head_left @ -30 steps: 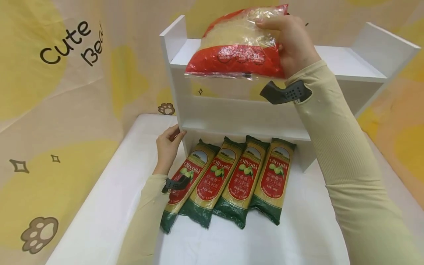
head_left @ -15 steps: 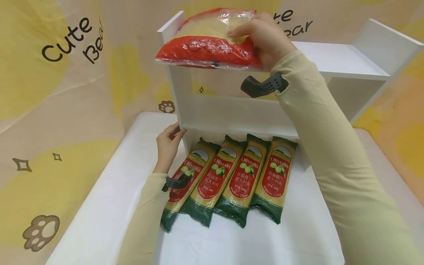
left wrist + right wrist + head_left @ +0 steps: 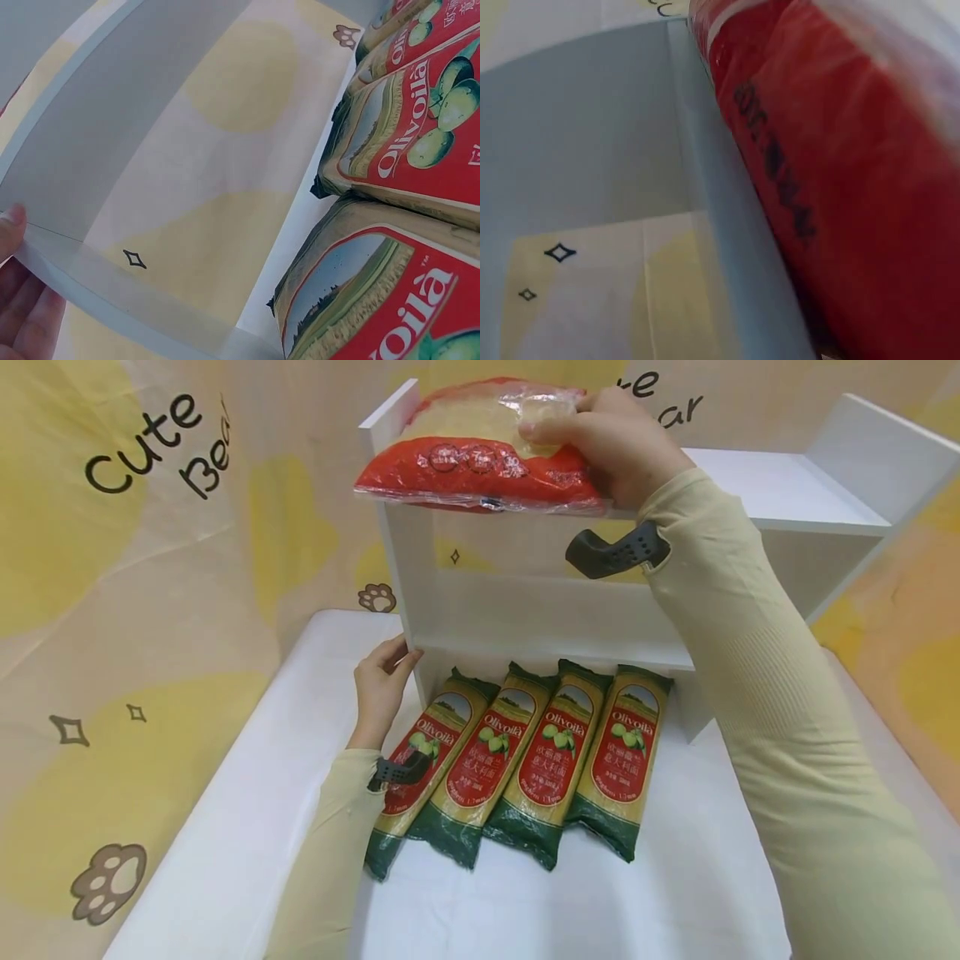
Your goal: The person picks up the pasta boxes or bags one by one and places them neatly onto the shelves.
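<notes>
My right hand (image 3: 626, 447) grips the right end of a red-and-clear plastic bag (image 3: 480, 464) with pale yellow contents, its thumb over the top face. The bag lies level at the left end of the white shelf's (image 3: 411, 568) top board, its front overhanging the board edge. Up close in the right wrist view, the red side of the bag (image 3: 840, 180) runs along the board. Lower down, my left hand (image 3: 381, 693) pinches the edge of the shelf's left side panel. Thumb and curled fingers show at that edge in the left wrist view.
Several green-and-gold Olivoilà spaghetti packs (image 3: 551, 760) lean side by side under the lower board (image 3: 555, 618), their bottoms on the white tabletop (image 3: 675, 893). Upright end panels (image 3: 877, 452) rise above the top board. A yellow patterned cloth (image 3: 150, 568) hangs behind and beside.
My right hand has carried the bag left and slightly down to the top board's left end, mostly in the first half second. My left hand keeps its hold on the side panel.
</notes>
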`<act>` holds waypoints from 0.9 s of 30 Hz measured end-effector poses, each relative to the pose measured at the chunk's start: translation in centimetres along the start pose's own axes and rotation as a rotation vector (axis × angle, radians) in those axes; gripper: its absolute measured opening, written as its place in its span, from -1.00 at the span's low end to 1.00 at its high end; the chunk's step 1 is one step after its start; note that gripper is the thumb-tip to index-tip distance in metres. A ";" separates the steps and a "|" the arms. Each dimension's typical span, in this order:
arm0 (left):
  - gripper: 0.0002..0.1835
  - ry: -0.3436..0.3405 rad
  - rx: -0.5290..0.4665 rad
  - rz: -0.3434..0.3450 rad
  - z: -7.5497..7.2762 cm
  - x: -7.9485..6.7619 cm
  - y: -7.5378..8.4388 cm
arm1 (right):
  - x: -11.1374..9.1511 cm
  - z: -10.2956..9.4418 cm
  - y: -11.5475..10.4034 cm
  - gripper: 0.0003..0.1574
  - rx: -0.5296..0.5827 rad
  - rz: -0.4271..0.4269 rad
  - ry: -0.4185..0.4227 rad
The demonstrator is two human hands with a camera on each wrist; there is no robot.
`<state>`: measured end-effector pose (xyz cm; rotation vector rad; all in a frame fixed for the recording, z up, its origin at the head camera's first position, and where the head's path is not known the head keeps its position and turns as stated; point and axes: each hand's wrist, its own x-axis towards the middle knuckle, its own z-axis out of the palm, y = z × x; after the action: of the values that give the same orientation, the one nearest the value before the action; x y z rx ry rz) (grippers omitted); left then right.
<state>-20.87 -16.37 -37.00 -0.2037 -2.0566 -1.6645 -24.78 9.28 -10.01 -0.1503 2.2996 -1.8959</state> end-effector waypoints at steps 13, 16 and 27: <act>-0.65 -0.011 0.032 0.004 0.1 0.0 0.2 | -1.2 -1.2 0.1 -0.24 -0.173 -0.023 0.092; -0.66 -0.011 0.029 0.001 0.1 0.0 0.3 | -1.6 -1.6 0.5 -0.26 -0.168 -0.063 0.102; -0.65 -0.006 0.036 -0.004 -0.5 0.0 -0.1 | -4.1 -1.3 3.1 -0.43 -0.191 -0.405 0.260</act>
<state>-20.77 -16.89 -36.98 -0.1924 -2.0912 -1.6299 -20.94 11.89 -12.52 -0.4485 2.8036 -1.9631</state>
